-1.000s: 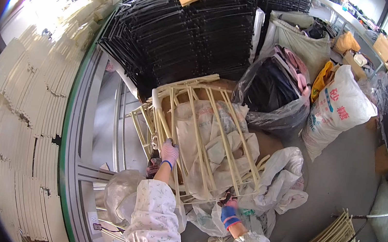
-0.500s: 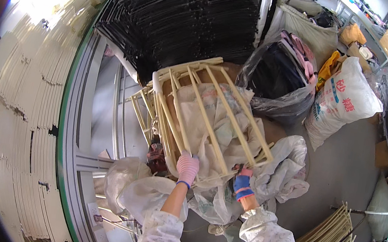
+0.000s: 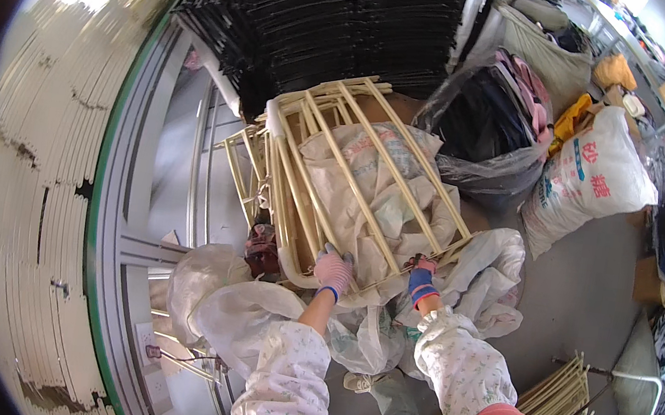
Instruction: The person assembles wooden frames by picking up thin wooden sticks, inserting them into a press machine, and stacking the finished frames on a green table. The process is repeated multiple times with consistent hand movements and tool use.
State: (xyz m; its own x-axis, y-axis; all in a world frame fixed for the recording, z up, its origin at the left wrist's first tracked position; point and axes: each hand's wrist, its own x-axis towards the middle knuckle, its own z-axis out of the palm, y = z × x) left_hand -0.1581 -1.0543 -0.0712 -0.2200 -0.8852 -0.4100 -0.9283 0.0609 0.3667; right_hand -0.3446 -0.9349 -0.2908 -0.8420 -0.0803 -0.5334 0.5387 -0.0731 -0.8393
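Note:
Several cream slatted frames (image 3: 352, 182) lie in a loose pile in front of me, the upper one tilted with its bars running away from me. My left hand (image 3: 332, 272), in a pink striped glove, closes on the near edge of the upper frame. To its right, my right hand (image 3: 422, 281), in a pink and blue glove with dark fingertips, grips the frame's near right corner. Wrinkled whitish woven sacking (image 3: 368, 158) shows between and under the bars. My fingers partly hide the edge they hold.
Black racks (image 3: 339, 28) are stacked behind the frames. A clear plastic bag (image 3: 488, 173) of dark items and a full white sack (image 3: 592, 183) stand at the right. Cream panels (image 3: 32, 193) line the left. More cream bars (image 3: 559, 397) lie at lower right.
My left hand has shifted right along the near edge, towards my right hand. The frame has swung slightly, and my right hand has risen a little in view.

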